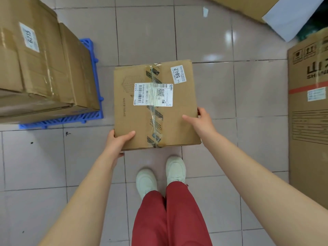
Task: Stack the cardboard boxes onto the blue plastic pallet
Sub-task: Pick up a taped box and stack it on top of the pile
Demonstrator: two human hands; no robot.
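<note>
A square cardboard box [179, 107] with a white shipping label, a "5842" sticker and clear tape sits in the middle of the view, above the tiled floor. My left hand [118, 142] grips its near left corner, thumb on top. My right hand [200, 121] grips its right edge, thumb on top and fingers around the side. The blue plastic pallet [92, 75] lies at the left, its edge and corner showing. Large cardboard boxes [40, 64], one labelled "6215", are stacked on it and cover most of it.
A tall printed carton [308, 110] stands at the right edge. Flattened cardboard and a white sheet [291, 16] lie at the top right. My white shoes [159, 176] and red trousers are below the box. Pinkish floor tiles [213, 41] lie between the pallet and the carton.
</note>
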